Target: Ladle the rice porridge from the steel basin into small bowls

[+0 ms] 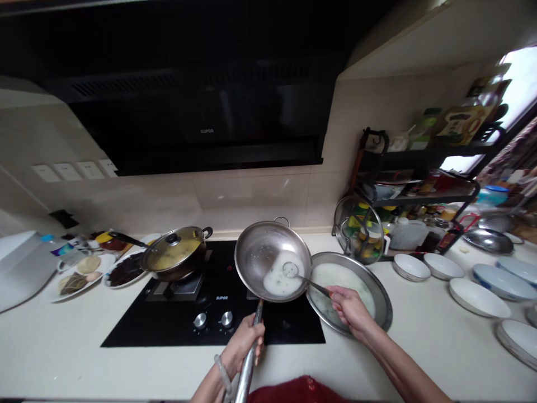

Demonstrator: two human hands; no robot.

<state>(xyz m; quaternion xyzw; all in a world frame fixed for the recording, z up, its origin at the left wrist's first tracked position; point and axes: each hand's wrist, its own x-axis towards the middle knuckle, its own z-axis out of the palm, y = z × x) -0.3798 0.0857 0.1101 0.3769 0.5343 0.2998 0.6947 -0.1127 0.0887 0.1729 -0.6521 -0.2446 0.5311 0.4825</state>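
Steel wok [254, 254] ahead of the left hand [248, 337], clamped on its handle [246, 372]; the right hand [350, 309], over a basin [382, 308], grips a ladle [290, 270] inside the wok.

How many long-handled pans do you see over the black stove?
2: the lidded pan at the left of the stove, and the open wok, right of it, held by the left hand. No other seems hidden.

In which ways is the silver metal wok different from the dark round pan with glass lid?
The silver metal wok is uncovered, while the dark round pan wears a clear glass lid. The left hand grips the wok's handle; the pan stands unheld. Whitish liquid lies in the wok, but yellowish contents show through the pan's lid. Both have one long handle.
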